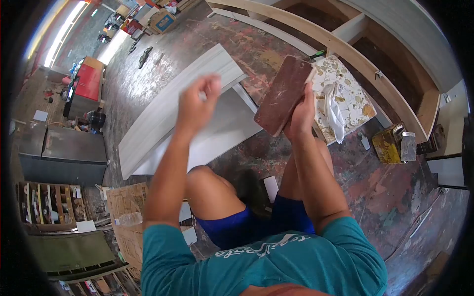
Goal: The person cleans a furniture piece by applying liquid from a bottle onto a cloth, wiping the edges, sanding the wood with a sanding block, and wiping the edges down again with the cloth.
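Note:
My right hand (300,116) grips a reddish-brown rectangular slab (282,93) with a scratched face, held tilted up in front of my right knee. My left hand (198,101) is raised over a light grey wood-grain panel (158,116), apart from it. Its fingers look curled but are blurred, and I cannot make out anything in them. A white panel (222,143) joins the wood-grain one below. Just right of the slab, a crumpled white cloth (334,111) lies on a stained board (358,101).
A large wooden cabinet frame (345,47) fills the upper right. A yellow tin (387,146) and a small scraper (365,142) are on the floor at right. Left stand a grey cabinet (64,150) and a plastic bottle (128,219) on cardboard (129,244).

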A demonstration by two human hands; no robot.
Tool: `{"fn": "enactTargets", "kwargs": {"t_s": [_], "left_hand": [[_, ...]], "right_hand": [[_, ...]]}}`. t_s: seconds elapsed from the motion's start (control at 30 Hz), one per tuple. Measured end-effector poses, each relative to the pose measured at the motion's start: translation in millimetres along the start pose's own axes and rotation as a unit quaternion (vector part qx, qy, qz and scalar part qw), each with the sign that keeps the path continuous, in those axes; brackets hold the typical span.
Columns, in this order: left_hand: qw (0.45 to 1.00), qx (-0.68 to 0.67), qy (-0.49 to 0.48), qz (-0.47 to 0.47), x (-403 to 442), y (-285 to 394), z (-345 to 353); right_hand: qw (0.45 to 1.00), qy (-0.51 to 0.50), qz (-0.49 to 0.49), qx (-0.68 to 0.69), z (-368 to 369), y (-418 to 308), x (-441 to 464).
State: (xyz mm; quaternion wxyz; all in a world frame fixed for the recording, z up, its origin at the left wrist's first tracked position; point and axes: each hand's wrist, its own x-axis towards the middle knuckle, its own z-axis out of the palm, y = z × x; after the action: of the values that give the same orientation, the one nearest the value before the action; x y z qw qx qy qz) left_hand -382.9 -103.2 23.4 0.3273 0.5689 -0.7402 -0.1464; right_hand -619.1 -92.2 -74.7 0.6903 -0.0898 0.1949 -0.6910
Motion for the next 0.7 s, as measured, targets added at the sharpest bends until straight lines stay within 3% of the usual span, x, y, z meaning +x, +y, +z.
{"fn": "enactTargets", "kwargs": {"t_s": [0.03, 0.17, 0.2, 0.27, 0.3, 0.43, 0.5, 0.53, 0.63, 0.7], "left_hand": [[0.997, 0.019, 0.071, 0.024, 33, -10, 4], [0.974, 0.149, 0.077, 0.155, 140, -77, 22], [0.962, 0.182, 0.081, 0.187, 152, -86, 29], [0.983, 0.153, 0.017, 0.102, 165, -109, 43], [0.989, 0.137, -0.018, 0.052, 165, -121, 50], [0.993, 0.111, -0.04, 0.019, 159, -119, 45], [0.994, 0.093, -0.022, 0.046, 165, -130, 47], [0.995, 0.088, -0.021, 0.048, 166, -131, 48], [0.995, 0.084, -0.02, 0.053, 164, -132, 47], [0.994, 0.091, -0.02, 0.056, 164, -133, 47]], "right_hand": [[0.999, 0.012, 0.01, -0.035, 1, 5, 1], [0.976, 0.039, 0.028, -0.211, -11, 36, 19], [0.975, -0.001, 0.006, -0.224, -6, 39, 18], [0.964, -0.08, -0.035, -0.251, 3, 43, 20], [0.969, -0.063, 0.0, -0.24, -10, 50, 28], [0.98, -0.059, 0.123, -0.146, -13, 47, 30], [0.978, -0.032, 0.119, -0.17, 5, 35, 25], [0.977, -0.02, 0.114, -0.18, 10, 33, 25], [0.947, 0.054, -0.037, -0.315, -10, 40, 37], [0.954, 0.088, -0.067, -0.278, -17, 37, 41]]}}
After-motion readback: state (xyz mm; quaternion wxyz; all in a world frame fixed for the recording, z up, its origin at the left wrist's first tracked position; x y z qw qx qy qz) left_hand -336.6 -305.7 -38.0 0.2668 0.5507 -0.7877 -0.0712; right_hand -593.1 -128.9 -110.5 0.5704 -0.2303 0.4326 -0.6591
